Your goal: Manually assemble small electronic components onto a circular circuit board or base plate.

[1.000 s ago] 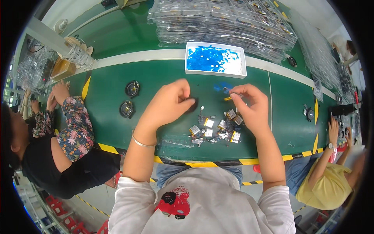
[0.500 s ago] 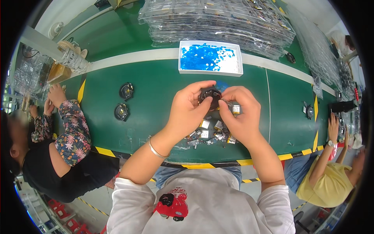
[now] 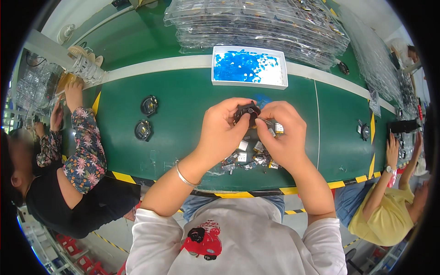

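A round black watch case [image 3: 251, 108] is held above the green table, tilted so its hollow inside shows. My left hand [image 3: 223, 128] is closed around its left side, with the thumb reaching into it. At the right edge of the case my right hand [image 3: 285, 133] is closed in a pinch. Whatever lies between those fingertips is too small and hidden to make out. Below the hands lies a pile of small silver batteries [image 3: 242, 157] and little electronic parts, partly covered by my right hand. Some blue film [image 3: 262, 99] lies just behind the case.
Two more black watch cases [image 3: 149, 106] lie to the left; another case [image 3: 364, 132] is at the right. A white box [image 3: 250, 83] with blue pieces stands behind my hands. Stacked clear plastic trays [image 3: 256, 27] fill the back. Co-workers sit on both sides, one in a flowered sleeve [image 3: 87, 151].
My hands stay in nearly the same place, with the watch case turned slightly. The left co-worker's hand has moved farther back.
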`<state>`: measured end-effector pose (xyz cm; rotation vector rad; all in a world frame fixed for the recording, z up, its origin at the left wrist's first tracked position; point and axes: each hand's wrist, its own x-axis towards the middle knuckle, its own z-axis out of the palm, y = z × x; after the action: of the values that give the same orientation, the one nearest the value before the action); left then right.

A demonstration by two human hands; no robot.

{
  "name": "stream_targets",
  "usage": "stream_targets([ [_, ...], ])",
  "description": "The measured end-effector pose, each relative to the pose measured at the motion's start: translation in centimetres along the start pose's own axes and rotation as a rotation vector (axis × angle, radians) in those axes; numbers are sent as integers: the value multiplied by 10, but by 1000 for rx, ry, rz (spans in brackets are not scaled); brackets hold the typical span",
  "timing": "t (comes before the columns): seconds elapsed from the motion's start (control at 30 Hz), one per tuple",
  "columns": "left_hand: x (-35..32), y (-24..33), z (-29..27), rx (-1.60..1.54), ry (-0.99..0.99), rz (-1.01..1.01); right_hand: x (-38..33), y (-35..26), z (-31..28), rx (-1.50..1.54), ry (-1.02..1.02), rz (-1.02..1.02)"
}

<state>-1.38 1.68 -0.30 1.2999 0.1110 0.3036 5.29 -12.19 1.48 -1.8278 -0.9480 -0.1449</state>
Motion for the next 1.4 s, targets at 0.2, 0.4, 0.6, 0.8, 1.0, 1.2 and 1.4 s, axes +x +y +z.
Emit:
stream_targets([
  [0.2, 0, -2, -2, 33, -27, 12, 0, 0, -1, 2, -3, 21],
  [0.4, 0, 1, -3, -55, -20, -51, 1, -2, -3, 22, 3, 24],
  [0.6, 3, 7, -6, -94, -34, -144, 1, -1, -4, 36, -7, -7],
  [0.8, 1, 9, -7, -7, -60, -157, -1, 1, 0, -46, -5, -61],
  [1.0, -3, 0, -8, 38, -79, -92, -7, 6, 3, -134, -13, -156],
  [1.2, -7, -14, -6, 6, -59, 44, -11, 10, 7, -91, -16, -97],
  [1.4, -6, -15, -6, 18, -72, 41, -11, 12, 8, -98, -24, -72],
])
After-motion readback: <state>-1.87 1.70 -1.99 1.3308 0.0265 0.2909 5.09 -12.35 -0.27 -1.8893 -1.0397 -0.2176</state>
